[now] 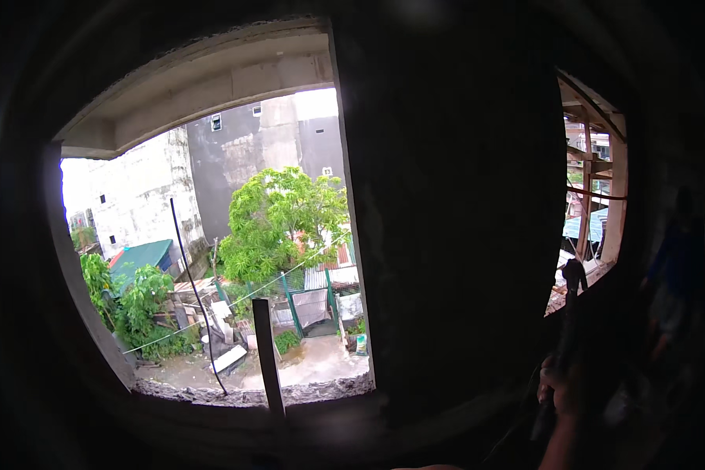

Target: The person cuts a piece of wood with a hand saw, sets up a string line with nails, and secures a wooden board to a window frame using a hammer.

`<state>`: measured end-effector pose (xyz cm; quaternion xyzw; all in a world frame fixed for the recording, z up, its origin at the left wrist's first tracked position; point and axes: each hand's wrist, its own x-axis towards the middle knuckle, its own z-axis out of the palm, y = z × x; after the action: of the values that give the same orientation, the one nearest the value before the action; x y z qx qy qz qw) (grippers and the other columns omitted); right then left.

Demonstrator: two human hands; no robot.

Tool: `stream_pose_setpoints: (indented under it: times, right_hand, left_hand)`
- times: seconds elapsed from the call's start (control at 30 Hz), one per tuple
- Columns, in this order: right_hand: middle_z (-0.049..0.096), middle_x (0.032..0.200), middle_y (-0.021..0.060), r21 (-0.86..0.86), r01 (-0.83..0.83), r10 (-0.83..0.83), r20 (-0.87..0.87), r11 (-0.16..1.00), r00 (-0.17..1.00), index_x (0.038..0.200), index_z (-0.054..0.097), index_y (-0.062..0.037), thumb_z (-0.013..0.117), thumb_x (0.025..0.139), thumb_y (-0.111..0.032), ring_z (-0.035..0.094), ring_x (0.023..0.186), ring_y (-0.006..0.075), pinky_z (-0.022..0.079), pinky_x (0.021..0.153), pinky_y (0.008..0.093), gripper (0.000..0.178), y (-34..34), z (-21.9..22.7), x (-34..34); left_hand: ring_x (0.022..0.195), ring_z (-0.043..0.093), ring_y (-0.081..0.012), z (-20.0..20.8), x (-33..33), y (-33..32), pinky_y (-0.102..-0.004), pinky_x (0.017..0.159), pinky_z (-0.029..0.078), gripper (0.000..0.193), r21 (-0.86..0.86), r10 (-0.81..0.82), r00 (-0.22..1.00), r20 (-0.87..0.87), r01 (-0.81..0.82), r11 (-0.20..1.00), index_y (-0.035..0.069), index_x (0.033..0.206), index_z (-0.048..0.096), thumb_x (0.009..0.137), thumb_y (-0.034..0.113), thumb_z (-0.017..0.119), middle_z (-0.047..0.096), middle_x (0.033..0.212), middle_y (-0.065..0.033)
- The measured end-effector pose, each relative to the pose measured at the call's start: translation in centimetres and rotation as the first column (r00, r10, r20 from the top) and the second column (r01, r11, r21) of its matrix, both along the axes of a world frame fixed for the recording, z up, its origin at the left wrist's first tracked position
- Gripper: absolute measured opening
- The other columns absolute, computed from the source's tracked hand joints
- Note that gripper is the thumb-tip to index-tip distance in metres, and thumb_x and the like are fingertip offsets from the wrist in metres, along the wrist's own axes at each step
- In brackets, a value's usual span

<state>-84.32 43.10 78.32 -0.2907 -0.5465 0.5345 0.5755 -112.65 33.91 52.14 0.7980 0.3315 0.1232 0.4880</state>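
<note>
At the lower right, my right hand is closed around the handle of a dark hammer. The tool is held upright, its head showing as a silhouette against the smaller window opening. Deep shadow hides most of the handle and the details of the head. A thin strip of skin shows at the bottom edge, too little to tell which part of an arm it is. My left hand does not show.
A large window opening with a rough concrete sill fills the left. A dark upright board and a thin bent rod stand at it. A dark wall separates it from the smaller opening. Another person stands far right.
</note>
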Motion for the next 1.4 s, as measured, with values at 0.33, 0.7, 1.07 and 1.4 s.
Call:
stream_pose_setpoints:
  times: [0.33,0.7,1.07,1.4]
  right_hand:
    - [0.058,0.067,0.0066,-0.072,0.025,-0.018,0.086,0.997,0.996,0.087,0.059,-0.0022,0.066,0.077,-0.010,0.057,0.049,0.0163,0.048,0.047,0.0320,0.015,1.3,-7.0,0.1]
    - [0.065,0.080,0.0138,-0.476,0.334,0.138,0.715,0.813,0.685,0.118,0.050,0.0087,0.065,0.085,-0.014,0.059,0.046,0.0169,0.045,0.040,0.0295,0.042,2.6,-23.2,5.8]
    - [0.054,0.058,0.0026,-0.492,0.209,0.075,0.496,0.845,0.865,0.076,0.056,-0.0074,0.068,0.085,-0.026,0.052,0.047,0.0163,0.040,0.045,0.0355,0.024,2.5,-24.6,2.6]
    - [0.053,0.059,0.0015,-0.499,0.108,0.097,0.366,0.860,0.925,0.080,0.059,-0.0064,0.070,0.086,-0.022,0.050,0.047,0.0138,0.039,0.044,0.0311,0.021,10.3,-22.4,-1.9]
  left_hand:
    - [0.081,0.069,-0.0251,1.1,-7.0,-2.9,-0.0391,0.065,0.054,0.030,0.192,0.093,0.985,-0.148,-0.063,0.979,0.007,0.117,0.065,0.091,0.022,0.062,0.070,0.087,-0.0099]
    - [0.082,0.069,-0.0310,22.7,-18.0,-4.5,-0.0431,0.066,0.053,0.014,0.722,0.545,0.739,-0.396,-0.116,0.682,0.013,0.097,0.067,0.084,0.013,0.062,0.069,0.086,-0.0089]
    - [0.081,0.064,-0.0147,68.4,-12.0,1.0,-0.0301,0.080,0.051,0.010,0.983,0.851,0.520,0.078,-0.184,0.023,0.004,0.094,0.069,0.090,0.013,0.066,0.070,0.088,-0.0029]
    - [0.073,0.067,-0.0235,88.4,-17.9,3.3,-0.0355,0.063,0.056,0.007,0.666,0.306,0.600,0.740,-0.587,-0.459,0.004,0.095,0.066,0.089,0.008,0.064,0.068,0.082,-0.0131]
